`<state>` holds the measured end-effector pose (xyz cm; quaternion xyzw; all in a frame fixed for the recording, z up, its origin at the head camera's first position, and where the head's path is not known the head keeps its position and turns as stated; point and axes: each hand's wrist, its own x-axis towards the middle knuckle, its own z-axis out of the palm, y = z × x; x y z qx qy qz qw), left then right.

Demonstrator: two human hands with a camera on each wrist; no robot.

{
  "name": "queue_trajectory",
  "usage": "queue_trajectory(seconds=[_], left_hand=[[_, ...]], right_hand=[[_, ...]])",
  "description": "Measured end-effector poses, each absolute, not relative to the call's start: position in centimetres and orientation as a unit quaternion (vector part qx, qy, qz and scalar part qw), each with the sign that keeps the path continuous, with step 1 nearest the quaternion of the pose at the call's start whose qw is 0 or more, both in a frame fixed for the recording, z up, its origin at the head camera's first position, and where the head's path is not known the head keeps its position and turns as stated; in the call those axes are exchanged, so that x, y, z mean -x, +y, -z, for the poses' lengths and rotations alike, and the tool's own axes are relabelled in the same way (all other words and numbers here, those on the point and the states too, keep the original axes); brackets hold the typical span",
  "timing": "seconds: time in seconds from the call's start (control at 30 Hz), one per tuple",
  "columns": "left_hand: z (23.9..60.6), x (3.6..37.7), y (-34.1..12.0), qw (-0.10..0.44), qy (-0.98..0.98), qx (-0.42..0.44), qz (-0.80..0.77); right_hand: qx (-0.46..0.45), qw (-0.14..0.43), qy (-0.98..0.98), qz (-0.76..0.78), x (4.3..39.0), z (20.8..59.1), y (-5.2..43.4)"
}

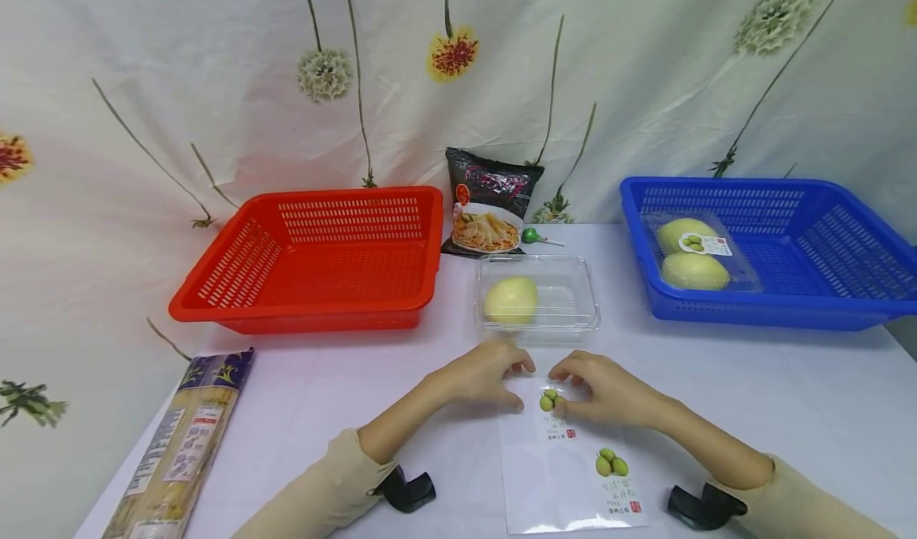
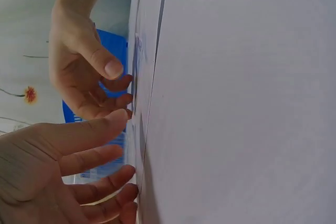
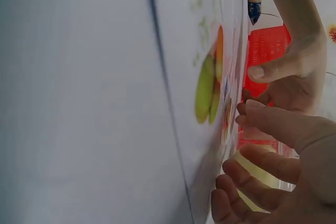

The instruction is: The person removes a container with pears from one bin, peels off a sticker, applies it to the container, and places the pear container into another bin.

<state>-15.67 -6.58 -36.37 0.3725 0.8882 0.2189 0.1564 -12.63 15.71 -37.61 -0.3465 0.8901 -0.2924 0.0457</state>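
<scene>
A glossy sheet of labels (image 1: 548, 487), printed with green fruit and small lettering, lies flat on the white table. My left hand (image 1: 483, 376) is at its upper left edge, fingers spread and slightly bent. Over the upper right part reaches my right hand (image 1: 609, 392), its thumb beside the upper fruit print (image 3: 210, 87). Both hands' fingertips are down at the sheet, with nothing gripped between them. Just beyond stands a clear plastic box (image 1: 566, 292) holding one pale yellow-green melon (image 1: 511, 300) on its left side.
A red basket (image 1: 337, 316) stands back left, a blue basket (image 1: 759, 308) back right with a labelled box of two melons (image 1: 693, 271). Between them are a black noodle bag (image 1: 490, 201) and green lollipop (image 1: 530, 236). Long packaged noodles (image 1: 182, 443) lie at left.
</scene>
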Motion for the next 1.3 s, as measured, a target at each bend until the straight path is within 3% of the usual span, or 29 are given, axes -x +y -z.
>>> queue_trajectory(seconds=[0.4, 1.3], left_hand=[[36.8, 15.7, -6.3, 0.173, 0.906, -0.350, -0.163], [36.6, 15.9, -6.4, 0.191, 0.902, -0.320, -0.218]], right_hand=[[0.376, 0.144, 0.875, 0.268, 13.5, 36.9, 14.0], [0.373, 0.128, 0.867, 0.305, 14.5, 37.4, 13.8]])
